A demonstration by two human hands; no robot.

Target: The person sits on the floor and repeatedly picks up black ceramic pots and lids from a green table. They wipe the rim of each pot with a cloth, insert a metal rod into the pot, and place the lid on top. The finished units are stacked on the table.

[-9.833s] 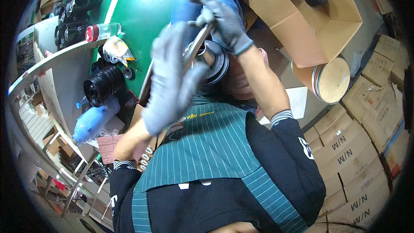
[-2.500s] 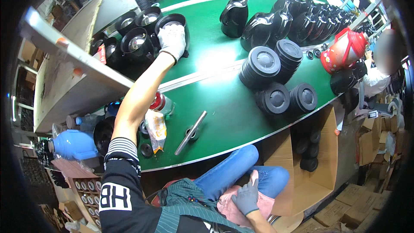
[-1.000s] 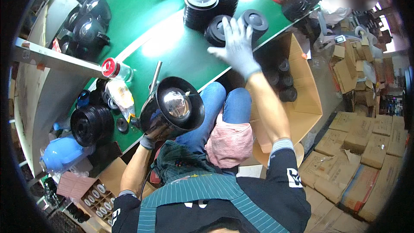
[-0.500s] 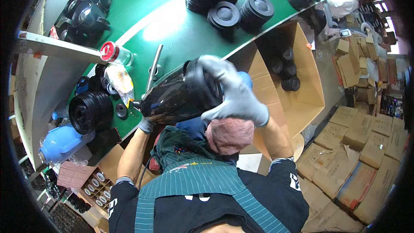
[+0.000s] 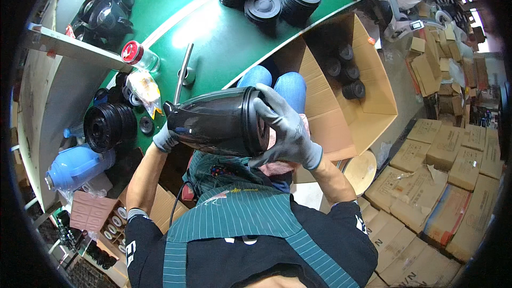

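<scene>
A large glossy black jug-like vessel (image 5: 213, 124) lies on its side in front of me, tapering to the left, with a wider ridged round end at the right. My left hand (image 5: 165, 137), in a grey glove, holds the narrow end, its fingers partly hidden behind the vessel. My right hand (image 5: 289, 130), also gloved in grey, clasps the round end, fingers on the upper rim and thumb on the lower rim. A metal rod (image 5: 184, 69) stands up from the green table just beyond the narrow end.
On the green table (image 5: 213, 48) stand stacked black lids (image 5: 263, 8), a red-lidded jar (image 5: 140, 56) and more black jugs (image 5: 109, 17). A row of black rings (image 5: 109, 127) and a blue vessel (image 5: 80, 166) lie at left. An open carton (image 5: 381, 104) holds black parts; cartons (image 5: 426, 181) cover the right side.
The black vessel has turned from slanting up at its right end to nearly level. My right hand, blurred over the round end before, now grips its rim. The whole view has shifted slightly.
</scene>
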